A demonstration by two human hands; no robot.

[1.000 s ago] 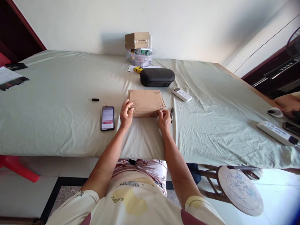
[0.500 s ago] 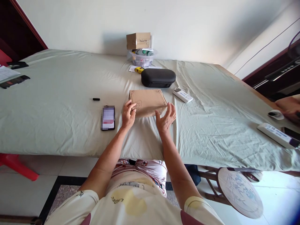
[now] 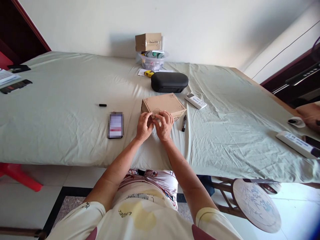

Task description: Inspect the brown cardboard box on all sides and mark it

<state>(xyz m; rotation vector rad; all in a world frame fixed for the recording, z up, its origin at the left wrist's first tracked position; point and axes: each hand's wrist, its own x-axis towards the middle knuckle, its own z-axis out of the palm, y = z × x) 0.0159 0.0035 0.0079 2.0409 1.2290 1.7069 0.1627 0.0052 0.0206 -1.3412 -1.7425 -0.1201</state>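
Note:
A brown cardboard box (image 3: 165, 101) with dark drawings on its corners lies turned at an angle on the cloth in front of me. At its near corner, my left hand (image 3: 145, 126) grips the edge with bent fingers. Close beside it, my right hand (image 3: 163, 126) is curled over the same corner, thumb low on the front side and fingers on the top. The two thumbs nearly meet there, and the hands partly hide the front side. A black marker (image 3: 184, 123), apparently uncapped, lies just right of the box.
A phone (image 3: 115, 125) and small black cap (image 3: 102, 105) lie left. Behind the box are a black case (image 3: 170, 82), yellow tape measure (image 3: 149, 73) and clear tub (image 3: 152, 62) under another carton (image 3: 148, 42). A white device (image 3: 195, 101) lies right; part of another person shows far right.
The box has turned so one corner points at me. My right hand has moved left from its right side to that near corner, beside my left hand. The marker is now uncovered.

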